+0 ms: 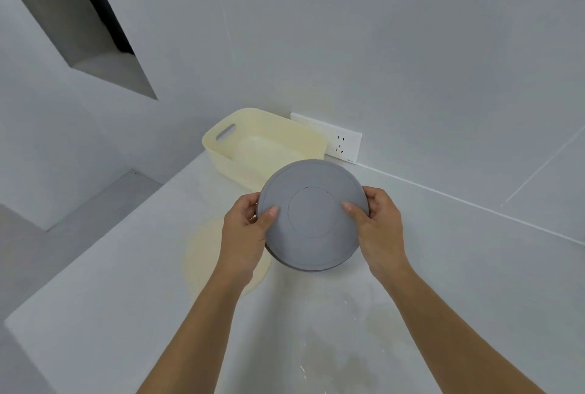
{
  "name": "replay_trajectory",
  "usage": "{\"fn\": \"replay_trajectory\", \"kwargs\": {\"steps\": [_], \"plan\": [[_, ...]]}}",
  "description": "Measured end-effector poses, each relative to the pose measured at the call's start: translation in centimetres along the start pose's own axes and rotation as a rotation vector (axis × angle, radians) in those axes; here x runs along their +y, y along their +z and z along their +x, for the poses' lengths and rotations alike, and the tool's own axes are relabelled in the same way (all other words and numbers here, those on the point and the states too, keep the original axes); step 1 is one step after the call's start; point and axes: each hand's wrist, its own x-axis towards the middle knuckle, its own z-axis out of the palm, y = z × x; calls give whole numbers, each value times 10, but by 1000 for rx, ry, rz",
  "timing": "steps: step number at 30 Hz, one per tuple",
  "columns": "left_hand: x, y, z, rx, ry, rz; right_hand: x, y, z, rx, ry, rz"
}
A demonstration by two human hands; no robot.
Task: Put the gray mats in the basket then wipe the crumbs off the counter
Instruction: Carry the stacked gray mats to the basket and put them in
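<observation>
White and glossy, the counter (pixel 104 308) fills the near part of the view, with pale crumbs (pixel 302 368) scattered thinly over it between the two forearms. Farther in, a round cream mat (pixel 202 262) lies flat on the surface, partly covered by the left forearm. Above it the gray mats (pixel 311 214) are held up off the counter as a stack (a second rim shows along the lower edge, though how many there are cannot be told), the top face tilted toward the camera. The left hand (pixel 245 229) grips the stack's left edge, thumb pressed on top and fingers curled behind; the right hand (pixel 376 219) clamps the right edge the same way. Just beyond the stack sits the cream basket (pixel 221 148), open and with nothing visible inside, a handle slot in its left wall. It stands near the wall, beside a white wall socket (pixel 340 143)
</observation>
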Motion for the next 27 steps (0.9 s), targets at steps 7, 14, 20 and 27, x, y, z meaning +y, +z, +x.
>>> {"fn": "replay_trajectory", "kwargs": {"steps": [7,14,20,27], "plan": [[-3,-66,-11,131,-35,68,5,62,-21,-109,39,-85],[-15,-110,0,170,-83,161,18,110,-25,-179,94,-214],[-30,-128,11,199,-98,354,35,132,-22,-220,158,-364],[-47,-130,19,209,-128,645,51,134,-19,-274,153,-580]]}}
